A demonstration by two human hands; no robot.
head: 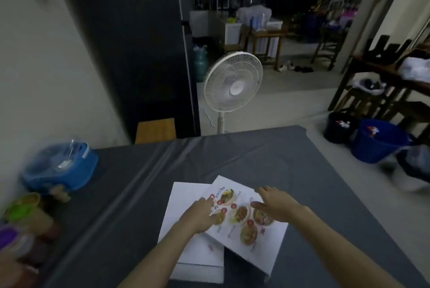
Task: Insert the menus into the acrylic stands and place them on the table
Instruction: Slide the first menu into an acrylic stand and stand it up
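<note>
A printed menu with food photos lies face up on the grey table cover, skewed on top of a stack of white sheets. My left hand rests flat on the menu's left part, fingers spread. My right hand lies over the menu's upper right edge, fingers apart and holding nothing. I cannot make out a clear acrylic stand in the stack. Part of the menu is hidden under both hands.
A blue plastic basket with clear items stands at the table's left, with lidded jars in front of it. A white pedestal fan stands past the far table edge. Blue and black buckets sit on the floor at right.
</note>
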